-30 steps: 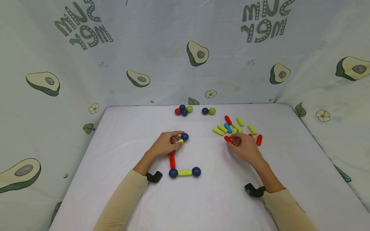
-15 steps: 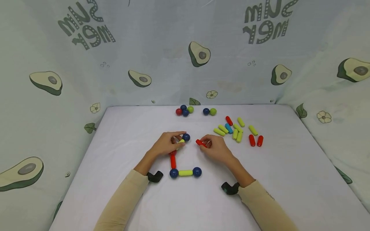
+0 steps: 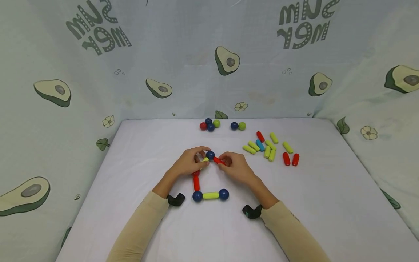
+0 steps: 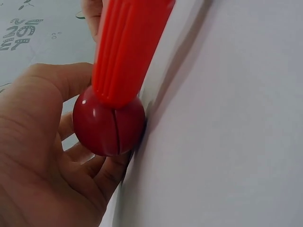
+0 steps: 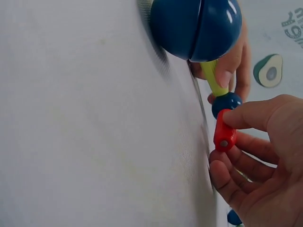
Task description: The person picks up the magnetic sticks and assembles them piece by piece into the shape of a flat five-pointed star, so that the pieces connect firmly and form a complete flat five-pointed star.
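Observation:
My left hand (image 3: 190, 161) grips a yellow-green rod (image 5: 213, 78) that has a blue ball (image 3: 210, 155) at its far end. Between the thumb and fingers of my right hand (image 3: 238, 168) is a red rod (image 5: 221, 133), its tip against that blue ball. Whether the tip has stuck to it I cannot tell. Under my left hand, a dark red ball (image 4: 106, 125) joins the yellow-green rod's chain to another red rod (image 3: 196, 183). That rod runs down to a blue ball (image 3: 198, 196), then a yellow-green rod (image 3: 211, 195) and a last blue ball (image 3: 224, 194).
Loose yellow-green rods (image 3: 272, 155), several red rods (image 3: 286, 159) and a blue rod (image 3: 260, 145) lie at the right. At the table's back edge sit a cluster of balls (image 3: 211, 127) and a blue and green pair (image 3: 242, 126). Printed cloth hangs behind.
My right hand has carried the red rod leftward from the loose rods to the blue ball beside my left hand. The left hand has stayed in place.

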The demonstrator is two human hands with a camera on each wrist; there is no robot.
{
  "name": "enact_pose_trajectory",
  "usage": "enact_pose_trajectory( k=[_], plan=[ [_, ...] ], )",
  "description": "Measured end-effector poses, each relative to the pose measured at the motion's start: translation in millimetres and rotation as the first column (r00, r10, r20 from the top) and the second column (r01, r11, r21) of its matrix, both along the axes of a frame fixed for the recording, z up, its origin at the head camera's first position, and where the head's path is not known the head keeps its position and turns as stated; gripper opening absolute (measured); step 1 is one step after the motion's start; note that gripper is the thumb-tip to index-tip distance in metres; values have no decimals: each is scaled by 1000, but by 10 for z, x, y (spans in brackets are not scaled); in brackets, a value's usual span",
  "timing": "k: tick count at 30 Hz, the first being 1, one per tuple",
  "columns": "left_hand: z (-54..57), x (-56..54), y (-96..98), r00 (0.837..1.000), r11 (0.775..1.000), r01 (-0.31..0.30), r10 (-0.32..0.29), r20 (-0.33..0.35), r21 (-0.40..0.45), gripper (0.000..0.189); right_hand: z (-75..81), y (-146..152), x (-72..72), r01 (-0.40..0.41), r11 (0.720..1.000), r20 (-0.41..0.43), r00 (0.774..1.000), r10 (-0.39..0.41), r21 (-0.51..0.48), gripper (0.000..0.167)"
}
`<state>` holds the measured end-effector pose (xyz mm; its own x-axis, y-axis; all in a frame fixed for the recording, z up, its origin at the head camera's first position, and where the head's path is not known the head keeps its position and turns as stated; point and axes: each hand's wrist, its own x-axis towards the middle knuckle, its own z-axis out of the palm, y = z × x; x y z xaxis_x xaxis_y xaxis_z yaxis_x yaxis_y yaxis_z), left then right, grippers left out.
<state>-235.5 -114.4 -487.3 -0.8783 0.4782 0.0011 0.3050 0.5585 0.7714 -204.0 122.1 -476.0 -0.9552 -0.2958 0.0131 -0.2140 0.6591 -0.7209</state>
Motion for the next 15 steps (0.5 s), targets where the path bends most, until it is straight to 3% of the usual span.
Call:
enact_pose_trajectory(
  k=[5, 8, 12, 15],
  plan=[
    [14, -9, -18, 1000, 1000, 4, -4, 2, 7, 51, 14, -37, -17, -9, 999, -27, 1000, 8, -42, 21],
    [17, -18, -21, 999, 999, 23, -24, -30, -23, 53, 18, -68, -31, -30, 997, -35, 999, 28, -67, 21],
    [19, -22, -29, 996, 998, 38, -43, -80, -54, 42, 10, -98, -82, -37, 996, -17, 999, 36, -78, 20],
    [20, -18, -38, 996, 998, 32, -37, -86, -62, 34, 0, -84, -183, 5, 997, -4, 1000, -6, -73, 18]
  ],
)
